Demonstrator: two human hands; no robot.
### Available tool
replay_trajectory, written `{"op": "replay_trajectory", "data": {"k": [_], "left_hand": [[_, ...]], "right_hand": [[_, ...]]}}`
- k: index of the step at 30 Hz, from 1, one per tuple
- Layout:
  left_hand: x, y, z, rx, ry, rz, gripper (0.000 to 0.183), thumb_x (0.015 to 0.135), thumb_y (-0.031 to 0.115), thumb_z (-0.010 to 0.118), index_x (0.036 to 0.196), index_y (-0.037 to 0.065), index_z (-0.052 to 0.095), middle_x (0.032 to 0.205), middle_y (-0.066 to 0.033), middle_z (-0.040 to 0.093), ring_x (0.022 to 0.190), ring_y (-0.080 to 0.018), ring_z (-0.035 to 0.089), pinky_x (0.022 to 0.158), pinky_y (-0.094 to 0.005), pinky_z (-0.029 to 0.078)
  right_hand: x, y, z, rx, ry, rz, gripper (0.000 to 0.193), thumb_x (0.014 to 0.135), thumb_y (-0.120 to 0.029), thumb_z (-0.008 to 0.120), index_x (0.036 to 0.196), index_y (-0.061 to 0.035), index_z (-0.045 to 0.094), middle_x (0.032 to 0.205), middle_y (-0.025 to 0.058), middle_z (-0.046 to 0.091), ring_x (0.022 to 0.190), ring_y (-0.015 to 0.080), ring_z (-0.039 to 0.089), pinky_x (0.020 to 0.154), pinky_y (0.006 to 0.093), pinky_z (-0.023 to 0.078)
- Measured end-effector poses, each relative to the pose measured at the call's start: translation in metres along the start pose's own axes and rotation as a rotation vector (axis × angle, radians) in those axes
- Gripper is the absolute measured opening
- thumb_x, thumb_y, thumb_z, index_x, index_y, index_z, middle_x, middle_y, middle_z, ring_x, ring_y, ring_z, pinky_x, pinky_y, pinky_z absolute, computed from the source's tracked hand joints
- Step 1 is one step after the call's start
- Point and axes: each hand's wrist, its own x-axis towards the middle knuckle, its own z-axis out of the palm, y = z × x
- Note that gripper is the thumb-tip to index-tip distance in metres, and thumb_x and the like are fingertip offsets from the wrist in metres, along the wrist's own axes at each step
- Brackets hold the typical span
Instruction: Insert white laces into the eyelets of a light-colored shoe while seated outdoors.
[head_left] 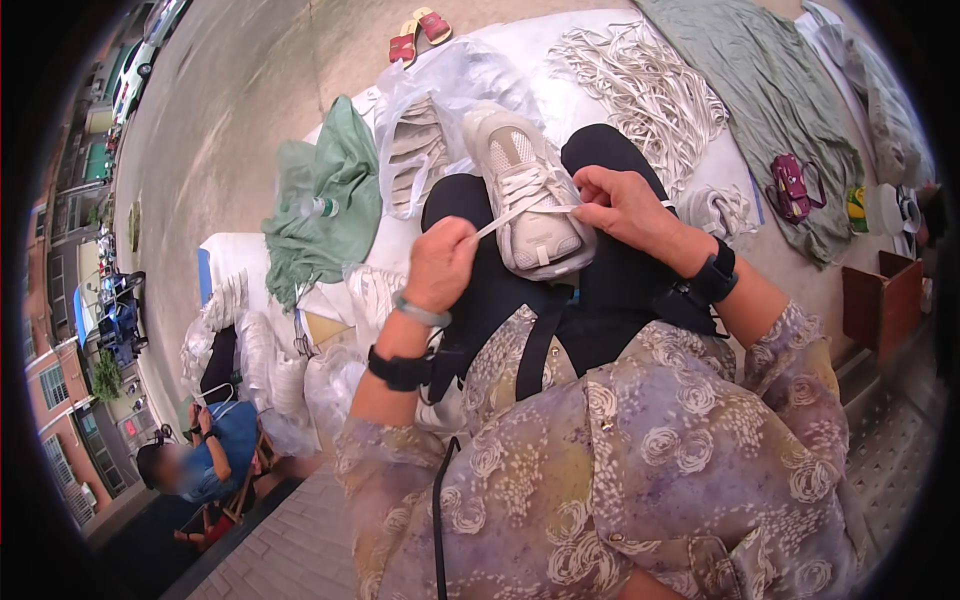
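Observation:
A pale beige sneaker rests on my lap between my knees, its toe pointing away from me. White shoelace crosses its tongue through the eyelets. To the left of the shoe, my left hand is closed on one end of the lace, which stretches taut across the opening. On the other side, my right hand pinches the lace between thumb and fingers, close to the shoe's collar.
A big heap of white laces lies on the white sheet at the far right. Clear plastic bags with shoe parts and a green cloth lie to the left. A maroon bag rests on grey-green fabric. Another person sits at the lower left.

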Motion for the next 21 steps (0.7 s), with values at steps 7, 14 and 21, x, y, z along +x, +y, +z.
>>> {"op": "replay_trajectory", "data": {"k": [7, 14, 21], "left_hand": [[-0.040, -0.005, -0.057, -0.451, -0.246, -0.406, 0.018, 0.088, 0.013, 0.051, 0.076, 0.001, 0.054, 0.069, -0.0011, 0.055, 0.065, -0.0083, 0.052, 0.063, -0.0224, 0.043], [-0.031, -0.008, -0.061, -0.458, -0.274, -0.470, 0.018, 0.090, 0.017, 0.051, 0.079, 0.003, 0.053, 0.069, 0.0000, 0.054, 0.060, -0.0053, 0.050, 0.056, -0.0187, 0.041], [-0.049, -0.016, -0.054, -0.367, -0.037, -0.364, 0.008, 0.081, 0.005, 0.060, 0.088, 0.004, 0.057, 0.067, 0.0010, 0.055, 0.057, -0.0053, 0.049, 0.053, -0.0191, 0.040]], "right_hand": [[-0.006, -0.002, -0.025, -0.515, 0.110, -0.646, 0.015, 0.073, -0.015, 0.063, 0.082, -0.0078, 0.054, 0.066, 0.0081, 0.050, 0.061, 0.0274, 0.055, 0.052, 0.0359, 0.044], [-0.007, 0.007, -0.047, -0.754, 0.018, -0.646, 0.010, 0.076, -0.012, 0.059, 0.082, -0.0104, 0.051, 0.063, 0.0073, 0.048, 0.059, 0.0274, 0.054, 0.049, 0.0370, 0.042], [-0.031, 0.056, -0.087, -0.709, 0.102, -0.470, 0.009, 0.081, -0.009, 0.054, 0.090, -0.0086, 0.053, 0.070, 0.0113, 0.053, 0.065, 0.0323, 0.055, 0.054, 0.0388, 0.043]]}}
